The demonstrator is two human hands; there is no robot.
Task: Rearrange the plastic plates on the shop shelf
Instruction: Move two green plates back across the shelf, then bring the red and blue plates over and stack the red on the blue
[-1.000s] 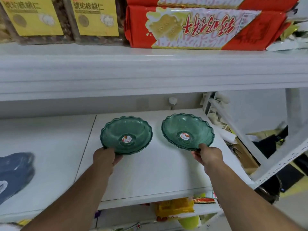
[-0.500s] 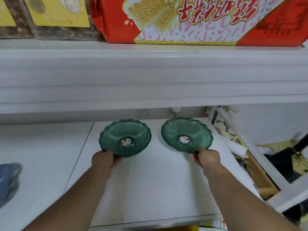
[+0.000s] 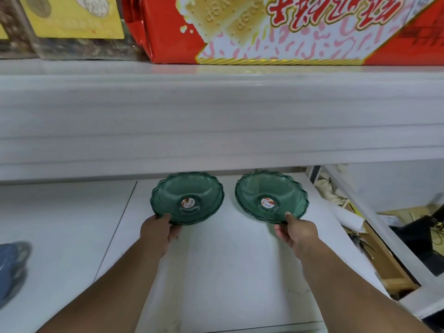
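Observation:
Two green see-through plastic plates with scalloped rims sit side by side on the white lower shelf [image 3: 228,272]. Each has a small round sticker in its centre. My left hand [image 3: 157,233] grips the near rim of the left plate [image 3: 187,197]. My right hand [image 3: 298,233] pinches the near rim of the right plate [image 3: 271,195], thumb on top. The right plate looks like a stack of two. The far edges of both plates reach under the upper shelf's front edge [image 3: 216,121].
A red biscuit box [image 3: 276,30] and yellow-labelled nut jars [image 3: 72,25] stand on the upper shelf. A blue plate [image 3: 10,267] lies at the far left of the lower shelf. To the right, past the shelf frame [image 3: 374,219], are boxes and clutter.
Both hands have pushed the two plates farther back on the lower shelf, toward the wall. My head has come closer and lower, so the upper shelf fills more of the view.

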